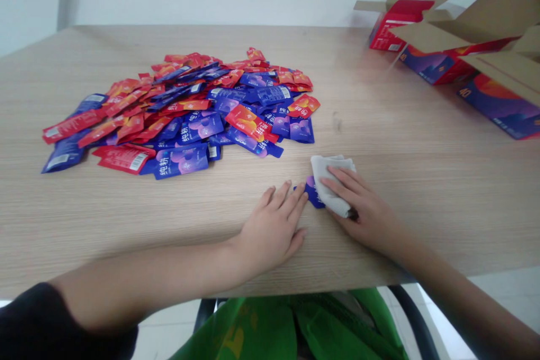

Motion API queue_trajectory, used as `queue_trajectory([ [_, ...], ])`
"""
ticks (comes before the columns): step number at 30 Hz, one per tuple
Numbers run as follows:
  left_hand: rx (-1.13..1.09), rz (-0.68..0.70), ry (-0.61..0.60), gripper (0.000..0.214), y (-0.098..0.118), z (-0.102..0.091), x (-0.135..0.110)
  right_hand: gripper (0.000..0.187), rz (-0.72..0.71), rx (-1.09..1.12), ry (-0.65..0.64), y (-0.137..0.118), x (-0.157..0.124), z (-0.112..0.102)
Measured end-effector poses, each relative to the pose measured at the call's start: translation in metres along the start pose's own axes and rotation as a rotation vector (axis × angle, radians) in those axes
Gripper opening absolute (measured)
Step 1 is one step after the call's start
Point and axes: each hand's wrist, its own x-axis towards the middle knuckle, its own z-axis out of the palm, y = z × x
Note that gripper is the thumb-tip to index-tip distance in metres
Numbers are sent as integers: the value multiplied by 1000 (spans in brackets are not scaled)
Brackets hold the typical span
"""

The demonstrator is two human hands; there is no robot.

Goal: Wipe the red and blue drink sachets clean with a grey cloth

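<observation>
A broad tabletop of pale wood grain (405,180) spreads before a seated person, as I look on, with a loose heap of glossy red and blue flat packets (198,107) across its far left half. At far right stand three open cardboard boxes printed in red and blue: a small red one (383,31), a middle one (439,64) and a nearer one (502,109), flaps up and insides out of my sight. Green cloth with a yellow print (253,332) covers the person's lap. The bare left hand (274,230) lies palm down, its grip flat and loosely spread, pinching nothing, fingertips at one end of a single blue and purple packet (313,192). That packet lies near the tabletop's front, just apart from the heap. The right hand (371,216) has its grip closed on a folded grey-white cloth (335,185), pressing it over the packet. Work on this one packet appears in hand; the heap looks unsorted, the boxes unclosed, and whether any other packet has been wiped I cannot tell. The cloth hides most of the packet, the frame crops the nearer boxes, and a dark patch beneath the right hand is unclear.
</observation>
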Motion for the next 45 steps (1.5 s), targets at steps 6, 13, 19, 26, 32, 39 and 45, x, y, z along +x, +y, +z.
queue_trajectory([
  [6, -16, 59, -3, 58, -1, -1, -1, 61, 42, 3, 85, -10, -18, 0],
  [13, 21, 145, 20, 57, 3, 1, 0, 57, 29, -111, 66, -25, -9, 3],
  [19, 79, 129, 45, 54, 5, 2, -1, 67, -17, -86, 3, -39, 6, 6],
  [26, 89, 118, 63, 56, 3, 1, -1, 62, 74, -4, 53, -20, -9, 4],
  [32, 64, 116, 42, 55, 3, -1, -1, 58, 160, 15, 132, -6, -24, 4],
  [39, 51, 116, 78, 54, 2, 1, 0, 60, 99, -32, 87, -38, -6, 10],
  [45, 64, 118, 70, 52, 4, 2, -1, 65, 60, -26, 68, -48, 1, 12],
])
